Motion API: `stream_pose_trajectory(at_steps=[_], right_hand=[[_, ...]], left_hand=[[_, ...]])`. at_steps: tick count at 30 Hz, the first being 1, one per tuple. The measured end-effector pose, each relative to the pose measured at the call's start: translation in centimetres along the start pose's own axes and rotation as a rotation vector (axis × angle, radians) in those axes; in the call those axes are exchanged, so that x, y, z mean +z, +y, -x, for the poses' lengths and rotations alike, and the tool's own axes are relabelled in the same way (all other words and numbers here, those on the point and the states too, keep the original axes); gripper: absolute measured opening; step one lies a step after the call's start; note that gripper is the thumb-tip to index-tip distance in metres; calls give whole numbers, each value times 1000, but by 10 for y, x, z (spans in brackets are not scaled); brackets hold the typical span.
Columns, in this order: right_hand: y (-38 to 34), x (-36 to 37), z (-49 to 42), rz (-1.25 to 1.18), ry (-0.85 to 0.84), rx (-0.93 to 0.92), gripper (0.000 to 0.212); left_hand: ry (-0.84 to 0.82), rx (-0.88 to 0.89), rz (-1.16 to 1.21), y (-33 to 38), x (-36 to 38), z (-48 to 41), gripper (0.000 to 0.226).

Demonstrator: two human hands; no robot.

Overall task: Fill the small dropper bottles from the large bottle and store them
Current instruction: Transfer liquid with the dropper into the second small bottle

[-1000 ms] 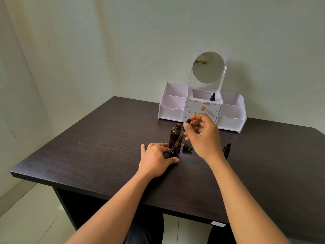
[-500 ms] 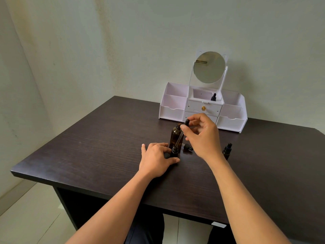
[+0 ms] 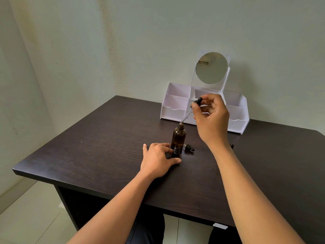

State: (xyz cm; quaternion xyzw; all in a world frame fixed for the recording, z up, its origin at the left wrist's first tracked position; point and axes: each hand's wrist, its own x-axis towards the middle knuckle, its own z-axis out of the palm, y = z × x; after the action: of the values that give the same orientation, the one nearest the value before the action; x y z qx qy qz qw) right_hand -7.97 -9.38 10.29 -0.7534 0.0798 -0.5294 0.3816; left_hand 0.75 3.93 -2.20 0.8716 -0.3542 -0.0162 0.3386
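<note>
A large amber bottle [image 3: 179, 137] stands uncapped in the middle of the dark table [image 3: 98, 148]. Just in front of it is a small dark dropper bottle [image 3: 176, 151], open, held at its base by my left hand [image 3: 157, 160]. My right hand [image 3: 212, 118] pinches the black bulb of a glass dropper [image 3: 190, 110], tilted, with its tip at the large bottle's mouth. A dropper cap [image 3: 189, 147] lies on the table right of the bottles. Another small bottle [image 3: 231, 146] peeks out behind my right wrist.
A white desk organiser [image 3: 175, 106] with open compartments, drawers and a round mirror [image 3: 211, 68] stands at the back of the table against the wall. The table's near edge runs just below my forearms.
My right hand has lifted the dropper out of the small bottle and swung its tip up to the mouth of the large bottle. My left hand has stayed on the small bottle.
</note>
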Motion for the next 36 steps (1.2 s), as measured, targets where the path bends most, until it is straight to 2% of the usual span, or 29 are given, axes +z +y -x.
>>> stream_pose_trajectory(at_steps=[8,13,18,23,25,36], right_hand=[[1,0,-10,43,-44,-19,23],[5,1,-17,68,-98,39,21],[14,6,-18,187,-274,144,9],[21,12,-13,343,-438,183,8],[23,14,-11,371,-453,168,2],[26,18,-8,394,-477,152,5]], left_hand=[[-14,-3,-18,1,-1,-1,54],[-10,-1,-19,1,-1,0,54],[-12,-1,-19,2,-3,1,54],[-17,-3,-31,3,-3,1,54],[-16,-1,-34,2,-3,0,54],[-15,7,-38,0,-1,0,55]])
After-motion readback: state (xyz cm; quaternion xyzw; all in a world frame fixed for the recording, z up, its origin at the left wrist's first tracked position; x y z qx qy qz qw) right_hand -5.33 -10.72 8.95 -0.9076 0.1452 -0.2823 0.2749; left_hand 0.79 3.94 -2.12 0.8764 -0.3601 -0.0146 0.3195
